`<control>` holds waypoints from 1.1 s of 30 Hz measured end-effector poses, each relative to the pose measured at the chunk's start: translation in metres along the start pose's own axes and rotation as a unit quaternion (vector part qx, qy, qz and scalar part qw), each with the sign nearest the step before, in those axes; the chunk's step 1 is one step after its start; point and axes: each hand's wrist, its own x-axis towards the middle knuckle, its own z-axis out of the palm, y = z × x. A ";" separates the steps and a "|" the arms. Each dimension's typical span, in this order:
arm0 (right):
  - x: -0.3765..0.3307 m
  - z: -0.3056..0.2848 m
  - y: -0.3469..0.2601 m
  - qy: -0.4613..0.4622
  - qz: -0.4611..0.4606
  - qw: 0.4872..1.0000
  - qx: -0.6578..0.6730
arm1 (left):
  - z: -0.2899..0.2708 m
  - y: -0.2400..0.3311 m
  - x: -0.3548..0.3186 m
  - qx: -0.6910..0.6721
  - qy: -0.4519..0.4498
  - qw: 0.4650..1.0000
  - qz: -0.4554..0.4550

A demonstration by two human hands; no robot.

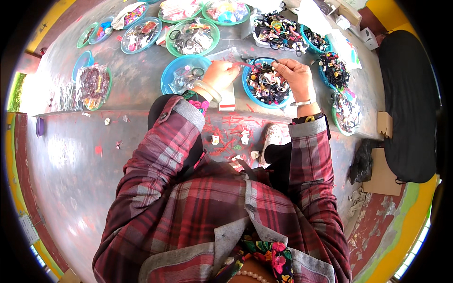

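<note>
Pinching a thin black hair tie (pixel 262 60) between both hands, the left hand (pixel 220 74) and right hand (pixel 295 75) close on it above the blue bowl (pixel 250 92) near the table's far edge (pixel 141 109). A slipped grip could drop it among the bowl's mixed ties.

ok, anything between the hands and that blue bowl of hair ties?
Nothing visible. The left hand and right hand hold a black hair tie between them, directly over the blue bowl.

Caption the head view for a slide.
Both hands hold a black hair tie over a blue bowl of hair ties.
</note>
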 end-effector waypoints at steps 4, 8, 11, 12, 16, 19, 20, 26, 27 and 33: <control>-0.006 0.012 -0.006 0.005 -0.108 0.981 -0.158 | 0.004 0.004 -0.004 0.016 0.001 1.000 0.019; -0.013 0.021 -0.015 -0.007 -0.213 0.939 -0.271 | 0.006 0.018 -0.012 0.103 0.008 0.993 0.056; -0.011 0.023 -0.005 -0.024 -0.277 0.900 -0.336 | 0.010 0.019 -0.013 0.121 -0.006 0.988 0.094; -0.009 0.024 -0.001 -0.025 -0.281 0.891 -0.357 | 0.011 0.020 -0.014 0.132 -0.012 0.987 0.090; -0.008 0.028 0.014 -0.030 -0.305 0.862 -0.405 | 0.014 0.018 -0.013 0.169 -0.033 0.980 0.098; -0.007 0.028 0.018 -0.052 -0.306 0.834 -0.457 | 0.016 0.013 -0.012 0.197 -0.041 0.973 0.113; -0.007 0.028 0.019 -0.053 -0.312 0.822 -0.473 | 0.017 0.013 -0.012 0.207 -0.045 0.970 0.118; -0.006 0.027 0.020 -0.078 -0.354 0.760 -0.539 | 0.016 0.027 -0.016 0.167 -0.091 0.975 0.115; -0.006 0.028 0.022 -0.081 -0.354 0.758 -0.541 | 0.016 0.029 -0.016 0.160 -0.108 0.976 0.097; -0.011 0.040 0.013 -0.062 -0.349 0.775 -0.523 | 0.018 0.024 -0.014 -0.040 -0.156 0.987 -0.014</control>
